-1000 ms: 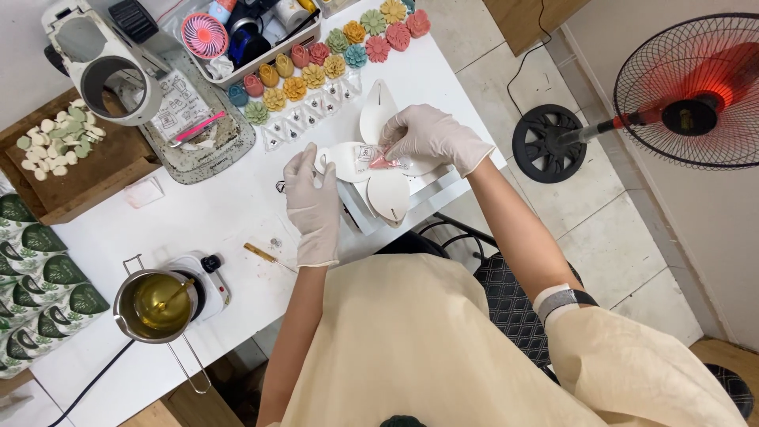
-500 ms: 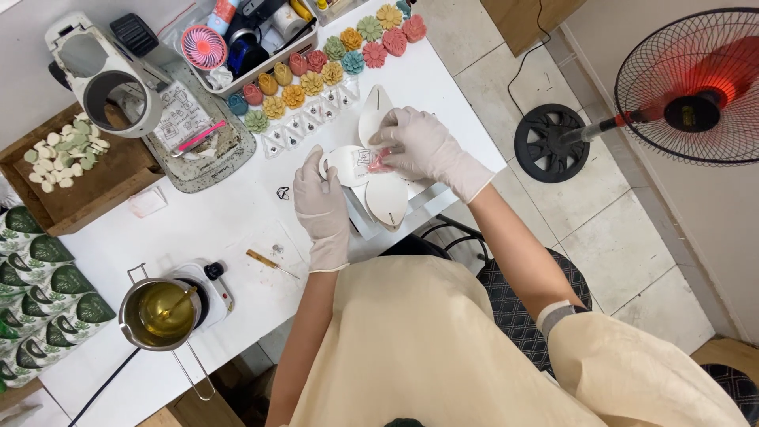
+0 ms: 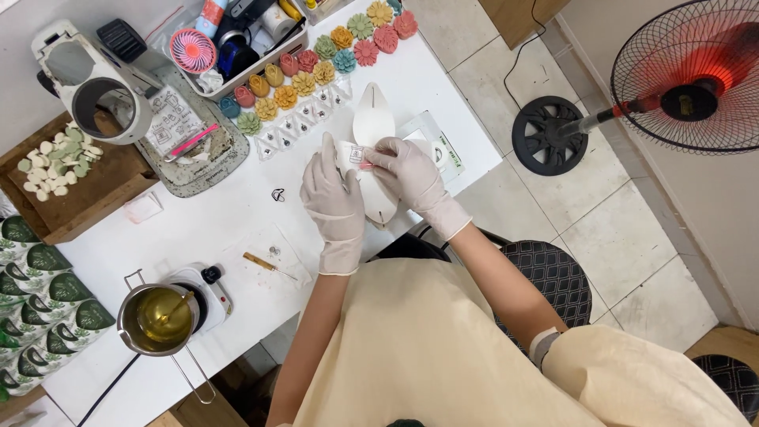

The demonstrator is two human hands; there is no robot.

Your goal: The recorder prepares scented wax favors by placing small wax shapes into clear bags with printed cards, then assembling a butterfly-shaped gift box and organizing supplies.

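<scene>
Head view, straight down on a white table [image 3: 237,221]. Both gloved hands meeting over a white leaf-shaped piece [image 3: 378,207] near the table's front edge, just ahead of the apron.

Holding what, exactly?

A small printed label [image 3: 353,153], lying on top of that leaf-shaped piece. Left hand [image 3: 336,198] flat beside it, fingers [image 3: 328,150] close together and stretched along the label's left edge, steadying. Right hand [image 3: 411,178] coming in from the other side, thumb and forefinger pinching a thin pink strip at the label's lower edge.

Step in hand, then?

Probably fixing or peeling the label on the piece: placing work, not lifting. Hard to tell whether stuck down yet, with the fingers covering the join.

Anything crowding the spot?

A second white leaf shape [image 3: 373,119] just beyond, touching or nearly so. Rows of coloured flower shapes [image 3: 316,71] further back. Pot of yellow liquid [image 3: 158,316] on a small hot plate, well apart to the left.

And the next move?

Calls for a light, even press, left fingers kept flat to stop any slide, right pinch drawn off slowly along the edge. Worth keeping clear of the neighbouring leaf shape.
</scene>
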